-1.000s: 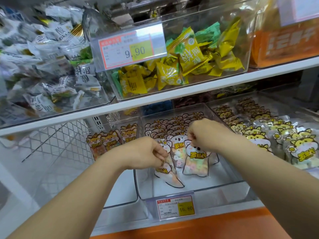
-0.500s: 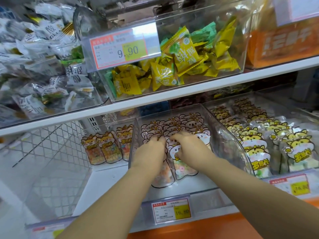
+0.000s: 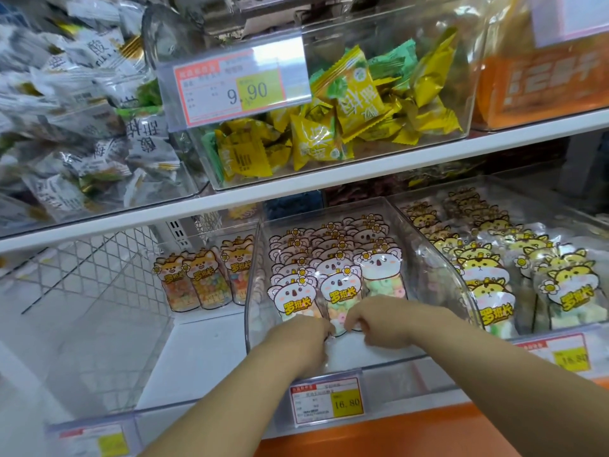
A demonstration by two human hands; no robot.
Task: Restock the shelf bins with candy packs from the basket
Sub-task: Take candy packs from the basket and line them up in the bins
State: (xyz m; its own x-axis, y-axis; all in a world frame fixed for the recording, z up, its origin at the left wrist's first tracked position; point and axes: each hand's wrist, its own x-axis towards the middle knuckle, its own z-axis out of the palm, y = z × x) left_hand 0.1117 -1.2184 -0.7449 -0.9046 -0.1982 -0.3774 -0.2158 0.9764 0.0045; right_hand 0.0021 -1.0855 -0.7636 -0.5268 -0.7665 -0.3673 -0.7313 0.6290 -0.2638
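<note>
shelf bin (image 3: 441,275), both hands (image 3: 301,339) (image 3: 382,321) on candy packs (image 3: 342,293)

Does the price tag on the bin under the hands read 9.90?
No, the price tag on the middle clear bin's front reads 16.80.

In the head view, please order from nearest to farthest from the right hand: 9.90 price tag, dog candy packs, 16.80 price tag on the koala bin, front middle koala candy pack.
1. front middle koala candy pack, at the fingers of the right hand.
2. 16.80 price tag, below, on the bin front.
3. dog candy packs, in the left bin.
4. 9.90 price tag, upper shelf.
</note>
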